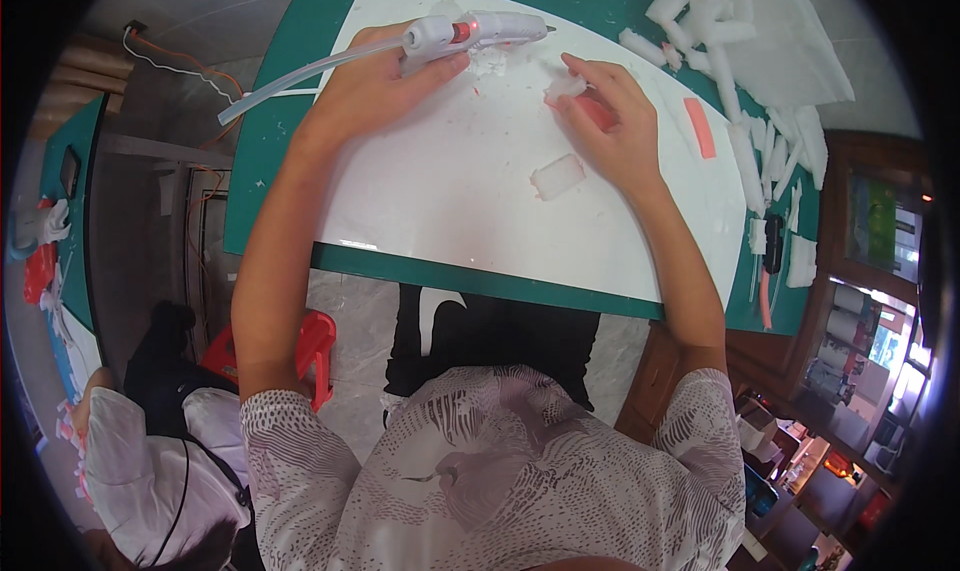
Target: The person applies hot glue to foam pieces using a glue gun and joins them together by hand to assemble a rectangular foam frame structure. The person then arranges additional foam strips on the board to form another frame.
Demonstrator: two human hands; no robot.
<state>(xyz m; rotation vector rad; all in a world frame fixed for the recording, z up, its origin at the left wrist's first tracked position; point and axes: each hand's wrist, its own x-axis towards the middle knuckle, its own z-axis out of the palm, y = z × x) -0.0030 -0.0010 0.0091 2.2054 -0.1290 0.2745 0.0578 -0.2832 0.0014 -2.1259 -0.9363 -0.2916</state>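
Observation:
My left hand (385,86) is closed around a white hot glue gun (500,28) whose metal nozzle points right. A long translucent glue stick (300,79) sticks out of the gun's back end, and a small red light glows on its body. Across from the nozzle, my right hand (615,126) pinches a small white foam piece (568,87) together with a pinkish-red piece (600,114) under the fingers. Just below that hand, a white rectangular foam block (557,177) with pink edges lies on the white board (450,201). A flat pink strip (700,128) rests to the right.
White foam strips and a translucent bag (790,51) are heaped at the far right of the green table (480,283). A black-handled tool (773,243) lies near the right edge. At the left, another person (165,461) sits by a second table; a red stool (318,356) stands nearby.

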